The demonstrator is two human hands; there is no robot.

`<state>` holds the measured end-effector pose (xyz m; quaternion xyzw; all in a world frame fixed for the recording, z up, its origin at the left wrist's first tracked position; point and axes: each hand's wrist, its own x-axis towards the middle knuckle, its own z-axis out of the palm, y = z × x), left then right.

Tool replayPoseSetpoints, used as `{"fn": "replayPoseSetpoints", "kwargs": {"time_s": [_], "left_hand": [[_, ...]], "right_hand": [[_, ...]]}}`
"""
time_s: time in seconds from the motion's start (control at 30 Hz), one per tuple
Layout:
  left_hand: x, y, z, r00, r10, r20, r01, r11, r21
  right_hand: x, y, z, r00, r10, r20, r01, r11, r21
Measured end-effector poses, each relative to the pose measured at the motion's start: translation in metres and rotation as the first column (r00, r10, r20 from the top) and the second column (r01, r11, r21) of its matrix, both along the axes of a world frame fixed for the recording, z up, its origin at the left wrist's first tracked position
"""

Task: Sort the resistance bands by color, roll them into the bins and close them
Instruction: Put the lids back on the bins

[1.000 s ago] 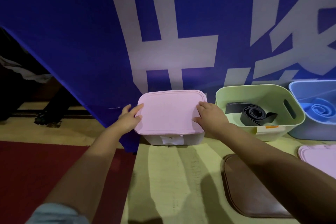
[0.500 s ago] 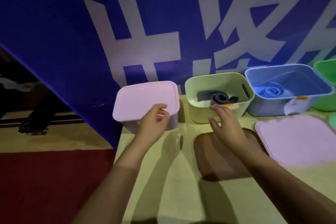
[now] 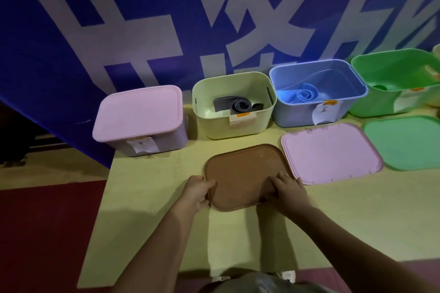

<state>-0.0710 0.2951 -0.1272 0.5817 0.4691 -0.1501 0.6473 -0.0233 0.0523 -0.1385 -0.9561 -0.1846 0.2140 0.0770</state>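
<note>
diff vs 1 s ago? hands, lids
Both hands left the pink-lidded bin and came back to the brown lid: left hand grips its left edge, right hand its right corner. Lid stays flat on the table. Other bins stay open.

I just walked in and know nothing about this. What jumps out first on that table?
Two bare hands grip a brown lid at the table's near middle: the left hand on its left edge, the right hand on its right corner. Behind it stands a row of bins: a closed pink bin at left, then open yellow-green, blue and green ones.
</note>
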Motion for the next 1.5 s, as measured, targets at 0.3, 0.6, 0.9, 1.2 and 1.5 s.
{"fn": "replayPoseSetpoints", "kwargs": {"time_s": [0.3,0.6,0.9,1.2,1.5], "left_hand": [[-0.021,0.019,0.048,0.927,0.180,0.329,-0.138,0.979,-0.149],[-0.014,0.032,0.093,0.921,-0.152,0.358,0.105,0.983,0.149],[0.008,0.016,0.107,0.800,0.057,0.597,0.036,0.989,-0.143],[0.079,0.027,0.138,0.793,0.130,0.595,-0.115,0.991,-0.064],[0.143,0.047,0.107,0.885,0.037,0.465,-0.141,0.972,0.190]], "right_hand": [[-0.002,-0.024,0.026,0.999,0.043,-0.027,-0.031,0.937,0.347],[0.028,-0.012,0.107,0.870,-0.350,-0.347,0.444,0.251,0.860],[0.096,-0.008,0.154,0.773,-0.416,-0.478,0.545,0.050,0.837],[0.128,0.011,0.133,0.819,-0.405,-0.407,0.529,0.257,0.809],[0.175,0.043,0.131,0.894,-0.427,-0.132,0.387,0.590,0.709]]}}
